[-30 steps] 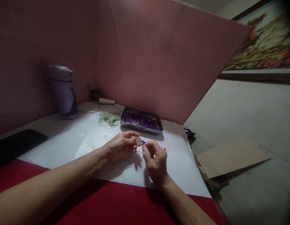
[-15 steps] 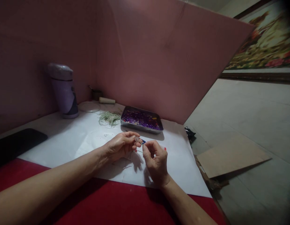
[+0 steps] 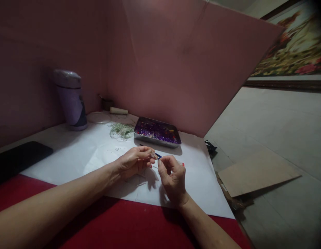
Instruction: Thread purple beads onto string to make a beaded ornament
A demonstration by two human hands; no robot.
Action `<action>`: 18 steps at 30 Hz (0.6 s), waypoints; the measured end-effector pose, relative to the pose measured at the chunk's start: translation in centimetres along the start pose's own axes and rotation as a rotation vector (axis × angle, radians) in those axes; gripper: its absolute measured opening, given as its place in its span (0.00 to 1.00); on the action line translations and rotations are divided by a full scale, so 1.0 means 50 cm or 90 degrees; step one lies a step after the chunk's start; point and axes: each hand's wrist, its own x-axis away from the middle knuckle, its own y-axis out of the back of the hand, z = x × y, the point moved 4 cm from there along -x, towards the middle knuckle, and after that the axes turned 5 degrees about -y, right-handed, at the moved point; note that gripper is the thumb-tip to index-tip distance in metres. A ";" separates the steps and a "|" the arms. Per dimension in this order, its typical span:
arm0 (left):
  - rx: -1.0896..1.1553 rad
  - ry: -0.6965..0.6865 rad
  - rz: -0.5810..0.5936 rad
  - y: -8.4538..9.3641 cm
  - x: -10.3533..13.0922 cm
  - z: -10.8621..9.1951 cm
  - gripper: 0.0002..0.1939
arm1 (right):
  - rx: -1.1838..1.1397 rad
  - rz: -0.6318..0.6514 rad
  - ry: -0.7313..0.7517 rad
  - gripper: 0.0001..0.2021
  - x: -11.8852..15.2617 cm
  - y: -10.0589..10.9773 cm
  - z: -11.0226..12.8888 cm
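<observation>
From my head view, my left hand (image 3: 134, 159) pinches some clear beads (image 3: 152, 154) above the white paper (image 3: 201, 192); beside them my right hand (image 3: 173, 178) is pinched closed, on what I can't tell. I judge this fine two-handed beadwork, calling for a steady pinch.

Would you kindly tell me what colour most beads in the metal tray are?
Most beads are purple, seen best in the head view.
</observation>
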 end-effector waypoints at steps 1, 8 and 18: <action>-0.001 0.001 0.000 0.000 0.000 0.000 0.03 | 0.000 -0.001 0.000 0.06 0.000 0.000 0.001; -0.036 0.000 -0.044 0.009 -0.003 0.001 0.05 | -0.004 -0.006 -0.011 0.05 0.002 0.001 -0.004; -0.032 -0.028 -0.046 0.021 -0.008 0.004 0.07 | -0.010 -0.006 -0.008 0.05 0.002 0.001 -0.004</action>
